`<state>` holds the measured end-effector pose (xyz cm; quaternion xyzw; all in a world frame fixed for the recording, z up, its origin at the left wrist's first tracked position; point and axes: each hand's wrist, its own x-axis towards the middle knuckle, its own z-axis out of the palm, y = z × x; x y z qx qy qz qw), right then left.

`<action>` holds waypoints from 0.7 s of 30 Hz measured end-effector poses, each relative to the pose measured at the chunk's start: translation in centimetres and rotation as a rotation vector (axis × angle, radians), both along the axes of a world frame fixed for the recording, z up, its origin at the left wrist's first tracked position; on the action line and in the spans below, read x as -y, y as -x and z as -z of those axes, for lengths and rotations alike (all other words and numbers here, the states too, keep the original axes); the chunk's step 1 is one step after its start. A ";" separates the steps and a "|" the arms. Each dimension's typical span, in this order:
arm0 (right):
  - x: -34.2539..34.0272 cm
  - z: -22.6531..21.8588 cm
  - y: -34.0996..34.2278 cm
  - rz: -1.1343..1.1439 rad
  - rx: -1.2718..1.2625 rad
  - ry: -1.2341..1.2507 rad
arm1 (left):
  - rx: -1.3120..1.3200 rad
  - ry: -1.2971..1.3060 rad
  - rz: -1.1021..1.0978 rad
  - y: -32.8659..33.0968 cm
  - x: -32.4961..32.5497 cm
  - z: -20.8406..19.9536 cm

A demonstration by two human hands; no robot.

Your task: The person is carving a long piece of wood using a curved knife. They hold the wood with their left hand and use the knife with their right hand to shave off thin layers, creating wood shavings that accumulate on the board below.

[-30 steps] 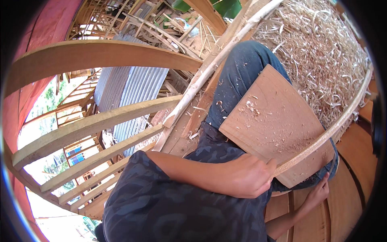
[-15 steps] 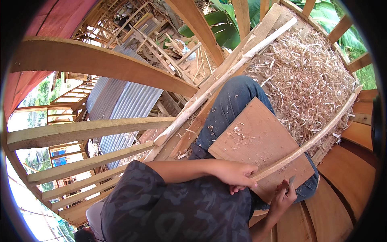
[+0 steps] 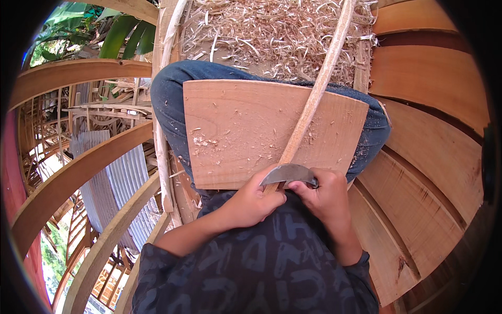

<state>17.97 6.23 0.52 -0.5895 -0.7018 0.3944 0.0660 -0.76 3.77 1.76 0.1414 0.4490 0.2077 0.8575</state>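
My left hand (image 3: 252, 203) is closed around the near end of a long, slender wooden stick (image 3: 315, 102). The stick slants away over a flat wooden board (image 3: 238, 123) that lies across my lap, its far end reaching over the shavings. In my right hand (image 3: 330, 201) is a knife with a short curved metal blade (image 3: 288, 174). The blade lies across the stick right at my left hand; its handle is mostly hidden in my fingers. Small wood chips (image 3: 204, 144) are scattered on the board.
Beyond my knees spreads a thick heap of curly wood shavings (image 3: 277, 39). Curved planks (image 3: 413, 123) line the right side. To the left stand wooden ribs (image 3: 78, 146), a long pale pole (image 3: 159, 136) and corrugated metal sheets (image 3: 125, 172) farther down.
My view has turned to the right. The knife has come from beside the stick onto it, next to my left hand. The left hand still grips the stick, which now points more straight ahead.
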 end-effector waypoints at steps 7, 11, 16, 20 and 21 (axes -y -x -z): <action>-0.4 0.8 -0.4 -0.004 0.178 -0.205 | -0.111 -0.199 -0.044 -0.7 1.8 0.8; -1.0 1.3 -1.3 0.113 0.247 -0.218 | -0.075 -0.142 0.014 -0.3 1.2 -0.1; -4.1 2.4 -8.5 0.527 0.298 -0.154 | 0.130 0.004 0.029 0.5 1.4 -1.5; -1.3 -0.9 -4.7 0.383 -0.034 0.000 | 0.366 0.113 -0.056 0.7 1.4 -0.1; -0.6 -1.5 -3.0 0.290 -0.107 0.034 | 0.435 0.132 -0.073 0.5 1.5 0.1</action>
